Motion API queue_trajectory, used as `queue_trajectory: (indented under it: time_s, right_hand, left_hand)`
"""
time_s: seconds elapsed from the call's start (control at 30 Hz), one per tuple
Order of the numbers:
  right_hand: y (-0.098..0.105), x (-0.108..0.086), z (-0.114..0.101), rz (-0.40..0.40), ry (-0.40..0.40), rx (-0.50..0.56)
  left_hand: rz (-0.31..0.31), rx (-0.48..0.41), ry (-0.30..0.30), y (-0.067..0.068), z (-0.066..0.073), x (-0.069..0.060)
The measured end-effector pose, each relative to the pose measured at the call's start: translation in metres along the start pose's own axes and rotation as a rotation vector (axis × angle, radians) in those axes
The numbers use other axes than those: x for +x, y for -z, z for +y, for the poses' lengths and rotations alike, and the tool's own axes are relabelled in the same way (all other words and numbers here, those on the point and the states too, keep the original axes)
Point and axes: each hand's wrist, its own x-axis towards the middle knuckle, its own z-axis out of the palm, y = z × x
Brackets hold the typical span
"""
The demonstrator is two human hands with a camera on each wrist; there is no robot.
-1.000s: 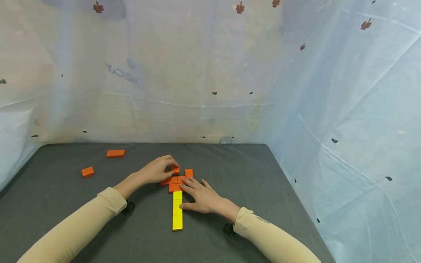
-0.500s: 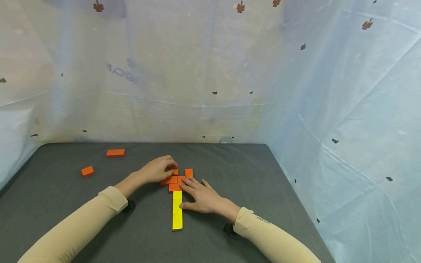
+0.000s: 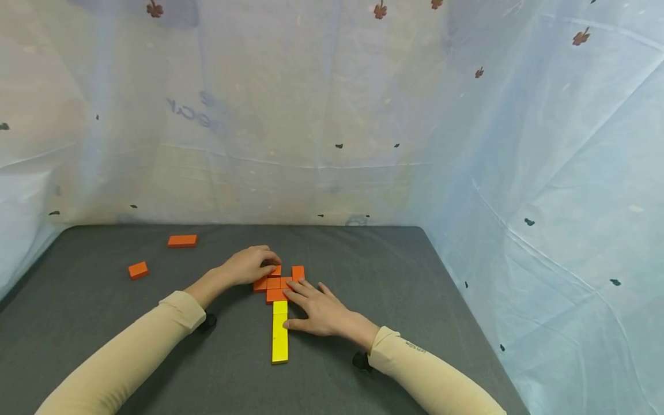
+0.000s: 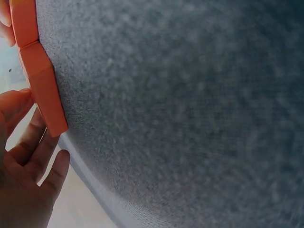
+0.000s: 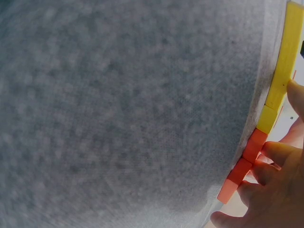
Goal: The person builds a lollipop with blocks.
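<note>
My left hand (image 3: 249, 266) pinches a small orange block (image 3: 277, 270) between thumb and bent fingers, at the far side of a flat cluster of orange blocks (image 3: 273, 283). In the left wrist view, its thumb touches an orange block (image 4: 48, 97) and its fingers lie behind. My right hand (image 3: 320, 316) rests with fingers spread and fairly straight on the cluster's right side, partly covering it. Its thumb touches the long yellow block (image 3: 280, 341). A short yellow block (image 3: 280, 307) joins that one to the orange cluster.
A long orange block (image 3: 182, 241) and a short orange block (image 3: 138, 270) lie apart at the left of the dark cloth-covered table (image 3: 404, 288). Pale plastic sheeting (image 3: 290, 115) hangs behind the table and along its right side.
The small orange block at my left fingers has shifted slightly left and lower, against the cluster. My left wrist has moved a little to the right. My right hand stays in place.
</note>
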Motion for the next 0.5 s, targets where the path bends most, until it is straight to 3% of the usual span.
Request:
queue_trajectory:
  time_s: [0.5]
  right_hand:
    - [0.001, -0.0018, -0.0005, 0.008, 0.016, 0.006]
  left_hand:
    - [-0.014, -0.03, 0.008, 0.0031, 0.003, -0.0045]
